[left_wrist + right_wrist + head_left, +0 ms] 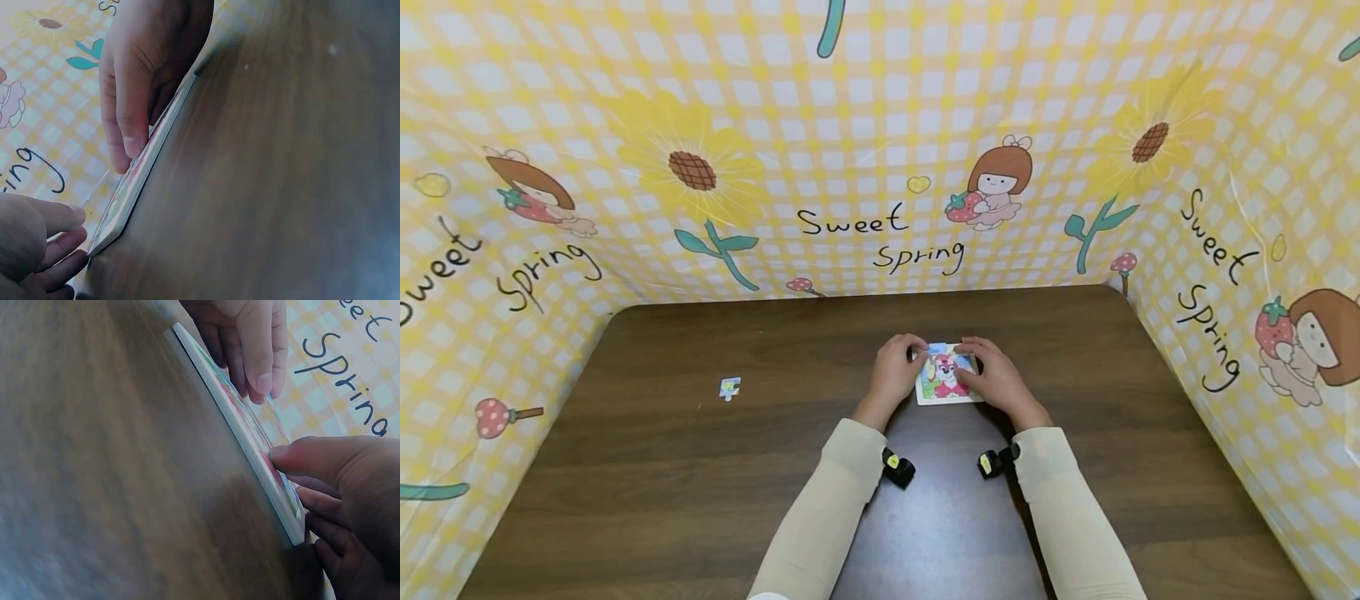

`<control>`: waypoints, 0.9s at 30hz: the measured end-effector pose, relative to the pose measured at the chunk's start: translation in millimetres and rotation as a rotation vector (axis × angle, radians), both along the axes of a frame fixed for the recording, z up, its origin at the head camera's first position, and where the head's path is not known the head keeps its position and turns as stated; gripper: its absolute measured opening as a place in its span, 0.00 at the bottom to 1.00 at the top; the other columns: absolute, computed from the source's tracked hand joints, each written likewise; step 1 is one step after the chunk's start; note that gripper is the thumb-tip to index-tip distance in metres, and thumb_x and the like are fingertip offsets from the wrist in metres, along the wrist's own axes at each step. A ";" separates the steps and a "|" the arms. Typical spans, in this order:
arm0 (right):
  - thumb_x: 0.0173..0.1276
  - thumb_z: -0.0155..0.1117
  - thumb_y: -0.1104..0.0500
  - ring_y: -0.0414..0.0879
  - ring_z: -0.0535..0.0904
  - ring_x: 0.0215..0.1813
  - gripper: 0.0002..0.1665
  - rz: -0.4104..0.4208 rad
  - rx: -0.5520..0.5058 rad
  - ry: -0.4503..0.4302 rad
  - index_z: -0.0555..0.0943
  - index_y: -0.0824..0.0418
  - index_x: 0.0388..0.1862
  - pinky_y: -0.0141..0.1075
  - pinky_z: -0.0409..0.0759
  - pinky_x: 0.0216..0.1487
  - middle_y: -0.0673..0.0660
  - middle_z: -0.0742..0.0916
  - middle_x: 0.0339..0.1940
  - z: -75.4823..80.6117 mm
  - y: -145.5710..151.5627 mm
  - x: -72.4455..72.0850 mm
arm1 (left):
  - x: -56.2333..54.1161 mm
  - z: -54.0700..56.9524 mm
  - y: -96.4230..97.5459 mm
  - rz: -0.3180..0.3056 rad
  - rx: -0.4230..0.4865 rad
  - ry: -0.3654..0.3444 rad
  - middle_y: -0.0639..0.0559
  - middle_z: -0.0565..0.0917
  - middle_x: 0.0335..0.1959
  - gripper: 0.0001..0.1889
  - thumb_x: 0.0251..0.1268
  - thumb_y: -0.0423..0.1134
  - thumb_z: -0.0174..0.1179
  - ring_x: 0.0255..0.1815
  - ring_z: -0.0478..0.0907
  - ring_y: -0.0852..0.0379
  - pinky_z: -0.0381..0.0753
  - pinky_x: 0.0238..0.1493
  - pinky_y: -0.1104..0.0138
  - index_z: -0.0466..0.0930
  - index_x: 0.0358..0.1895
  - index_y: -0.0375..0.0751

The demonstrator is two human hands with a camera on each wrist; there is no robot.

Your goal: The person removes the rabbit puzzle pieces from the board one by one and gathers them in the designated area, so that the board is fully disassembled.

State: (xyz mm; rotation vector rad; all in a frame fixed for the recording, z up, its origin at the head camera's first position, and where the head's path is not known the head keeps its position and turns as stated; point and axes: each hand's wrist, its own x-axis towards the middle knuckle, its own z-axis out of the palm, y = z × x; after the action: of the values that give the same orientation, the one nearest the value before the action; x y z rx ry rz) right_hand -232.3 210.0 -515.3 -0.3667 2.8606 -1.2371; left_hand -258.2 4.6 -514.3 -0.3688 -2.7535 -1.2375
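Loose puzzle piece [730,387] lies far left on brown table [700,467]. Mid-table: left hand [895,372] with fingers curled at puzzle board's [946,379] left edge; right hand [996,375] rests fingertips on its picture face, board flat.

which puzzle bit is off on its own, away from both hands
The small loose puzzle piece lying alone on the table, out to the left. The puzzle board sits under both hands instead.
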 end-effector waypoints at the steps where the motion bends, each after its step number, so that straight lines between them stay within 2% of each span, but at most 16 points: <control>1: 0.67 0.66 0.56 0.58 0.65 0.70 0.25 -0.002 -0.003 -0.003 0.77 0.62 0.62 0.56 0.64 0.66 0.59 0.71 0.70 -0.7 -0.6 0.1 | 0.5 0.4 -2.5 0.001 0.005 0.002 0.51 0.80 0.42 0.04 0.68 0.39 0.62 0.43 0.76 0.53 0.77 0.47 0.59 0.84 0.41 0.47; 7: 0.67 0.66 0.56 0.58 0.64 0.71 0.25 -0.004 0.004 -0.011 0.77 0.62 0.62 0.55 0.63 0.67 0.59 0.70 0.70 -1.9 -1.2 0.6 | 2.5 7.1 -26.8 0.031 0.005 0.016 0.52 0.81 0.41 0.04 0.67 0.39 0.63 0.43 0.77 0.54 0.77 0.48 0.60 0.84 0.41 0.46; 13: 0.68 0.65 0.55 0.59 0.63 0.71 0.25 -0.007 0.014 -0.004 0.77 0.62 0.62 0.56 0.62 0.67 0.60 0.70 0.70 -1.8 1.5 -0.2 | 3.3 19.4 -61.8 0.073 -0.025 0.024 0.51 0.82 0.41 0.04 0.66 0.40 0.64 0.45 0.78 0.53 0.76 0.50 0.59 0.83 0.39 0.46; 18: 0.68 0.65 0.55 0.59 0.63 0.71 0.25 0.004 0.013 -0.005 0.77 0.62 0.62 0.56 0.62 0.67 0.60 0.70 0.70 -0.6 0.8 0.2 | 10.4 29.1 -93.3 0.087 -0.056 -0.005 0.50 0.82 0.43 0.05 0.67 0.41 0.63 0.47 0.78 0.51 0.76 0.50 0.57 0.83 0.40 0.46; 27: 0.68 0.65 0.56 0.60 0.63 0.71 0.25 0.010 0.009 -0.005 0.77 0.63 0.61 0.57 0.61 0.67 0.62 0.70 0.70 1.3 -3.1 0.7 | 25.0 28.0 -140.8 0.133 -0.145 -0.054 0.49 0.82 0.45 0.06 0.68 0.41 0.62 0.49 0.78 0.50 0.77 0.52 0.55 0.83 0.42 0.45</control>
State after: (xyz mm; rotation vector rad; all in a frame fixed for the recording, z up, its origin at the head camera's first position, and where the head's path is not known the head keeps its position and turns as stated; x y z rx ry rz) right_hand -231.5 206.9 -514.0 -0.3768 2.8554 -1.2217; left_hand -233.2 -136.2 -486.3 -0.1626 -2.8684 -1.0359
